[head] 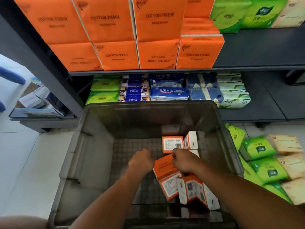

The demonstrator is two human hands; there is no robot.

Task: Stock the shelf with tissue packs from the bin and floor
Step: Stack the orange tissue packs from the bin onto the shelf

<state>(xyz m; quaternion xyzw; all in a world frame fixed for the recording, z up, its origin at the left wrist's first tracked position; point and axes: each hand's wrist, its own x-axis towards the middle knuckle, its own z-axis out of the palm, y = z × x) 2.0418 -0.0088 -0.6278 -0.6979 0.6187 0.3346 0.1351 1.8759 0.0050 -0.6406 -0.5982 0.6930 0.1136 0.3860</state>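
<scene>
A large grey bin (148, 103) stands on the floor in front of the shelf. Several orange-and-white tissue packs lie in its right half: one flat with its label up (172, 144), one on edge (191, 140), a cluster near me (193, 189). My right hand (183, 161) is curled over the top of a tilted orange pack (162, 167). My left hand (142, 160) is down in the bin beside that pack's left edge, fingers curled under, nothing visible in it. Stacked orange "Cotton Tissue" packs (115, 55) fill the left of the middle shelf.
To the right of the orange stacks the dark shelf board (264, 52) is bare. Mixed green, blue and white packs (170, 93) sit on the lower shelf behind the bin. Green packs (259, 148) and beige packs (285, 143) lie on the floor right of the bin.
</scene>
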